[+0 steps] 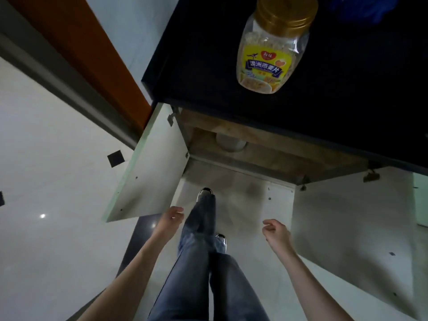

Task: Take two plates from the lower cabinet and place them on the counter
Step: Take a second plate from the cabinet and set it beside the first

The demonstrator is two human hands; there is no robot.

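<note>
Under the black counter (335, 93) the lower cabinet (266, 144) stands with both white doors swung out. Inside, on its wooden shelf, the rim of a white stack of plates (230, 142) shows; the rest is hidden under the counter edge. My left hand (172, 216) hangs near the lower edge of the left door (150, 167), fingers loosely curled and holding nothing. My right hand (275, 232) hovers in front of the right door (352, 228), also loosely curled and holding nothing. Both hands are well below and in front of the plates.
A clear jar of oats with a gold lid (272, 47) stands on the counter near its front. A blue cloth (361, 5) lies at the back right. My jeans-clad legs and shoes (203, 230) stand on pale floor tiles between the doors.
</note>
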